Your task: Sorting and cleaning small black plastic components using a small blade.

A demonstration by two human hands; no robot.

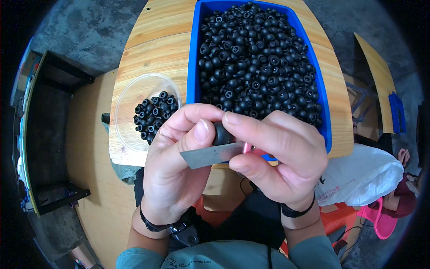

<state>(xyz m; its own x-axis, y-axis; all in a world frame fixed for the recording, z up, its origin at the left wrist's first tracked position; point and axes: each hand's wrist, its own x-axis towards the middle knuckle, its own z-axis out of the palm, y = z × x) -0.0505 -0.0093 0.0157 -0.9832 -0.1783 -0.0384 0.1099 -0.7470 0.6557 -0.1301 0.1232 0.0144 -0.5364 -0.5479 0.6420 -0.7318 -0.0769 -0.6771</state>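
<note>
Between the thumb and fingers of my left hand [179, 157] is a round black rubber-like part [222, 134], held in front of the blue bin. My right hand [282, 152] grips a small knife [210, 155] by its pink handle, mostly hidden by the fingers. The flat grey blade crosses just below the black part and points left toward my left thumb. Whether its edge touches the part, I cannot tell. The tip of my right forefinger is against or very near the top of the part.
A blue bin [193, 58] heaped with similar black parts [255, 58] stands on the wooden table [152, 49]. Left of it, a clear round tub [123, 96] holds several black pieces [154, 112]. A white plastic bag [358, 175] and a pink chair or stool [383, 219] are at the right.
</note>
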